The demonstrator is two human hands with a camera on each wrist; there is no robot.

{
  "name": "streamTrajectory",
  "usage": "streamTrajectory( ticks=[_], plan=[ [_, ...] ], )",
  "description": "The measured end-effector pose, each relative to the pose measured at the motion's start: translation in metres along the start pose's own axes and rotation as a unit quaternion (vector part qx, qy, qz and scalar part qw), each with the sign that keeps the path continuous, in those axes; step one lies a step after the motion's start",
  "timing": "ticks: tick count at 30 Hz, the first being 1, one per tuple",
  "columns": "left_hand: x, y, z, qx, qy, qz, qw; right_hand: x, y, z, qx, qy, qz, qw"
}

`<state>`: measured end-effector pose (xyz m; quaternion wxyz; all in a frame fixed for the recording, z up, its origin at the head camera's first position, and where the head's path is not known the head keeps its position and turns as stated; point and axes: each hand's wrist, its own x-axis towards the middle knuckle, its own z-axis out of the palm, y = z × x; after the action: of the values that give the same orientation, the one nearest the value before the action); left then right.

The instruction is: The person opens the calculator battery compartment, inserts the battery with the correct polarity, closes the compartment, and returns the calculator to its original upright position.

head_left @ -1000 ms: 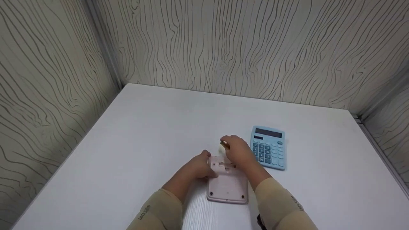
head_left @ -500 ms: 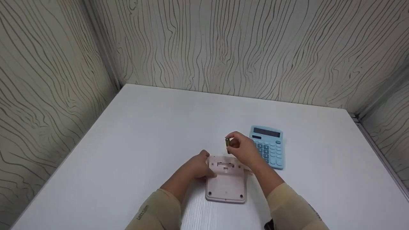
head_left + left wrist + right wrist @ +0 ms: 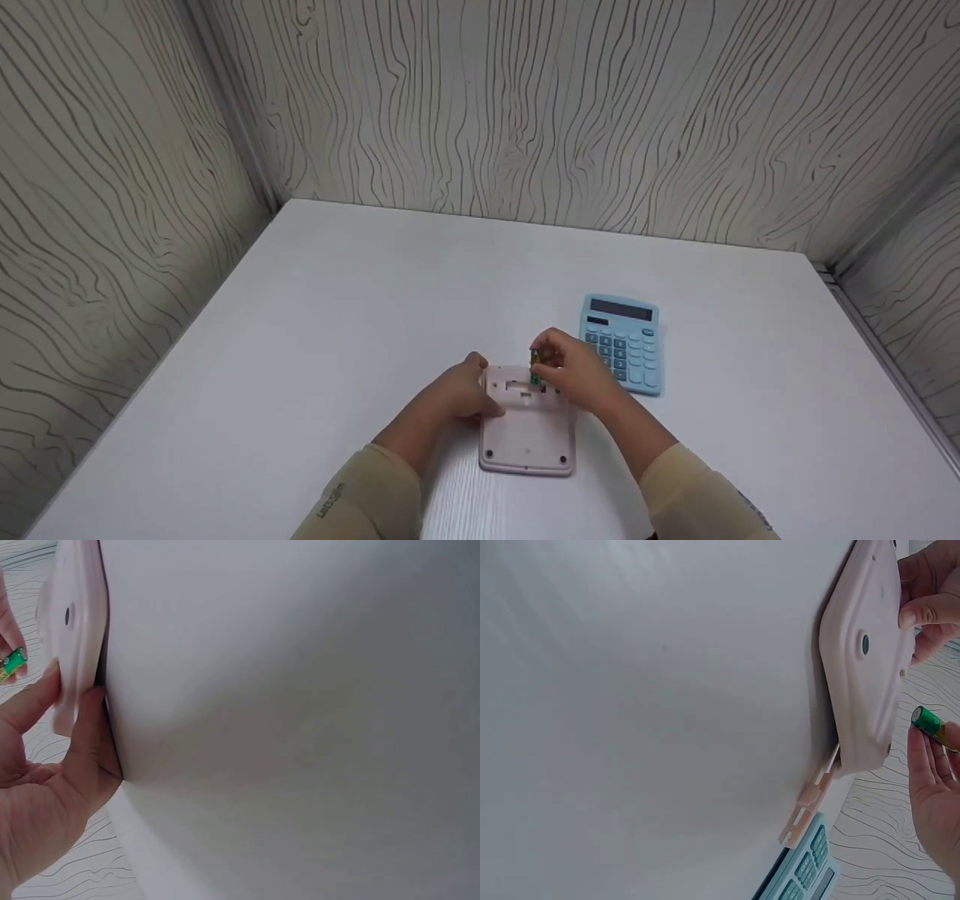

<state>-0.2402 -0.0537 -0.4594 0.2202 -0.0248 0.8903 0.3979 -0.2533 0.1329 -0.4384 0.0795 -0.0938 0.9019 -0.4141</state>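
A pink calculator (image 3: 527,435) lies face down on the table, with the battery slot (image 3: 517,385) in its back uncovered. My left hand (image 3: 459,391) grips its left edge, thumb on the back, as the left wrist view shows with the thumb (image 3: 46,682) on top and fingers beneath. Between the fingertips of my right hand (image 3: 577,369) is a small green battery (image 3: 535,367), held on end just over the slot. In the right wrist view the battery (image 3: 930,720) is apart from the calculator's back.
A light blue calculator (image 3: 645,352) lies face up at the right, partly behind my right hand. A pale pink slotted strip (image 3: 810,799), seemingly the battery cover, lies between the two calculators. Patterned walls (image 3: 480,112) stand behind the white table (image 3: 375,300) and at its sides.
My right hand shifted right and the battery turned upright; then the hand came down towards the slot. My left hand stays on the pink calculator.
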Motion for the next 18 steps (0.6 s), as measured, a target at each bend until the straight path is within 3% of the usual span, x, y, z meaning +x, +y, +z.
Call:
streamTrajectory(
  ticks=[18],
  plan=[
    [-0.0017, -0.0017, -0.002, -0.014, -0.011, 0.015, 0.9997, -0.0073, 0.004, 0.0064, -0.038, -0.016, -0.045, 0.9981]
  ],
)
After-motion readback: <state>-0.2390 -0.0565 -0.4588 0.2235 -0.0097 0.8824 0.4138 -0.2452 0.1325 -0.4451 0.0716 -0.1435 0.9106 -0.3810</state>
